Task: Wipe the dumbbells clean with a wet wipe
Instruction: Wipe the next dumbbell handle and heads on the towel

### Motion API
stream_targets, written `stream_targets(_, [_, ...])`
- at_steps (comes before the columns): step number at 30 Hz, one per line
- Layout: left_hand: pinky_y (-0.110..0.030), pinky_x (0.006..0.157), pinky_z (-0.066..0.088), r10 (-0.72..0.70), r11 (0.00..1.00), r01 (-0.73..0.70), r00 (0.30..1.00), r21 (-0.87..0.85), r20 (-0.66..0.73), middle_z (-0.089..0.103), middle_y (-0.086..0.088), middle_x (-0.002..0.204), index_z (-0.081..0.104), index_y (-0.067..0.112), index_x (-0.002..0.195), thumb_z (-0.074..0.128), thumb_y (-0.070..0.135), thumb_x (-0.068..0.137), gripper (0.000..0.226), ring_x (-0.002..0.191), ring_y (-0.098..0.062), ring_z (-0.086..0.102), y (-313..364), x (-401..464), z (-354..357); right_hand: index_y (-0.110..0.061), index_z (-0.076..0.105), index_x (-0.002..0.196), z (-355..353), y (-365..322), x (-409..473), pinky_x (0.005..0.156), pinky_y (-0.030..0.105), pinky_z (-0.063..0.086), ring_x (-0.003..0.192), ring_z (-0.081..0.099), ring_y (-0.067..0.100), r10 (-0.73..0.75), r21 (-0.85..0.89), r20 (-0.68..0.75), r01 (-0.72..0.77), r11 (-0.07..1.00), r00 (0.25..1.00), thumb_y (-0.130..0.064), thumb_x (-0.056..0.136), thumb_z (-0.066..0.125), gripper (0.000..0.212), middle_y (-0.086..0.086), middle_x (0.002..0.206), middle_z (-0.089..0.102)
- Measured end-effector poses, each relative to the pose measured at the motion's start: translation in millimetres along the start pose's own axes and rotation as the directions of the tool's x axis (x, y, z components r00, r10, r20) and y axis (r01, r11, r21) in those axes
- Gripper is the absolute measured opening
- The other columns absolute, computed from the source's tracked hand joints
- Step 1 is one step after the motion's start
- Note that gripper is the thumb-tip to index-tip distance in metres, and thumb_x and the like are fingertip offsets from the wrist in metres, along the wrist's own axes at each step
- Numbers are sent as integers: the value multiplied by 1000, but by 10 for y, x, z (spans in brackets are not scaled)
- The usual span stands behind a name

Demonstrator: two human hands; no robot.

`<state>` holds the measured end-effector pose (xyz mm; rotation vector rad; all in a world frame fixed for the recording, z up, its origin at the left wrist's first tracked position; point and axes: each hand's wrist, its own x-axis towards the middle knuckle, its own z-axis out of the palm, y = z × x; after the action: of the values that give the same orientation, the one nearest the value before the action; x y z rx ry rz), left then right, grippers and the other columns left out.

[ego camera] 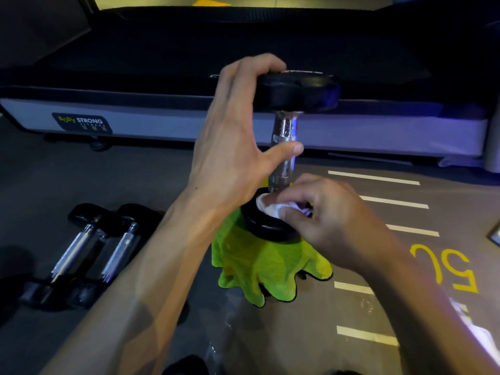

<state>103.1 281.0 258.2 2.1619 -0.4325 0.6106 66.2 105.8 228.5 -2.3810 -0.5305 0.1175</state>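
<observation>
A dumbbell (284,158) with black heads and a chrome handle stands upright on a bright green cloth (259,266) on the floor. My left hand (238,147) grips its top head from the left, thumb stretched across the handle. My right hand (332,220) pinches a crumpled white wet wipe (273,208) and presses it on the upper face of the bottom head, beside the base of the handle.
Two more dumbbells (89,250) lie side by side on the dark floor at the left. A treadmill (162,123) with a "Body Strong" label runs across the back. White stripes and a yellow number (446,266) mark the floor at right. Something white (473,328) lies at the lower right.
</observation>
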Motion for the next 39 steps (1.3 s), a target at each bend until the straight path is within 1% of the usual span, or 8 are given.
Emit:
stream_targets(4, [-6, 83, 43, -9, 1000, 10, 999, -9, 41, 44, 16, 137, 46, 31, 140, 95, 30, 69, 86, 118, 11, 47, 12, 49, -10, -42, 76, 104, 91, -66, 78, 76, 35, 47, 86, 59, 15, -16, -137, -82, 4, 991, 997, -27, 91, 68, 22, -12, 87, 59])
stream_targets(14, [-18, 89, 49, -13, 999, 13, 1000, -32, 14, 46, 13, 136, 47, 30, 139, 94, 29, 70, 84, 118, 1, 53, -36, 80, 1, -21, 77, 102, 92, -71, 87, 66, 25, 40, 78, 55, 11, -216, -186, -418, 150, 971, 883, -8, 91, 67, 20, -16, 91, 48])
stream_targets(18, [-18, 89, 49, -30, 999, 31, 999, -31, 23, 46, 15, 135, 48, 32, 139, 96, 32, 67, 86, 117, 1, 55, -49, 103, 4, -35, 76, 103, 13, -92, -20, 75, 37, 53, 86, 63, 16, -106, -145, -171, 81, 986, 979, -25, 90, 59, 24, -12, 99, 64])
stream_targets(21, [-22, 91, 51, -40, 999, 40, 999, -30, 7, 45, 15, 136, 49, 33, 139, 97, 34, 65, 88, 117, 0, 56, -70, 99, 8, -29, 69, 100, -37, -249, 16, 80, 38, 50, 98, 61, 20, -37, -290, 18, 41, 956, 999, -23, 93, 56, 16, -9, 104, 61])
stream_targets(26, [-28, 94, 53, -26, 999, 27, 1000, -29, 10, 43, 16, 135, 49, 32, 138, 96, 31, 66, 86, 118, 2, 52, -62, 102, 5, -22, 62, 110, 154, -685, 138, 73, 35, 32, 101, 49, 30, 85, -429, -1, -77, 900, 996, -5, 97, 50, 25, 3, 111, 48])
stream_targets(31, [-33, 93, 54, 4, 999, -3, 1000, -54, 12, 44, 13, 134, 49, 26, 139, 93, 27, 69, 83, 121, -1, 52, -51, 80, 21, -28, 69, 97, 145, -306, 22, 76, 30, 46, 95, 60, 16, 19, -228, -75, -36, 973, 997, -14, 94, 59, 18, -9, 99, 55])
stream_targets(34, [-24, 93, 52, 3, 999, -2, 1000, -43, 20, 44, 12, 136, 49, 27, 139, 94, 30, 69, 84, 120, 3, 50, -74, 86, 7, -35, 81, 96, 11, 5, -134, 73, 3, 41, 81, 60, -6, 37, -25, -206, -43, 999, 978, -9, 91, 70, 29, -23, 89, 61])
stream_targets(39, [-17, 92, 44, 0, 1000, 0, 994, -8, 107, 43, 15, 137, 48, 36, 141, 83, 56, 80, 73, 118, 11, 48, -119, 174, -71, -29, 80, 100, 73, 12, -153, 77, 9, 48, 86, 65, 0, -48, 27, -398, 64, 998, 916, -8, 91, 71, 24, -17, 101, 69])
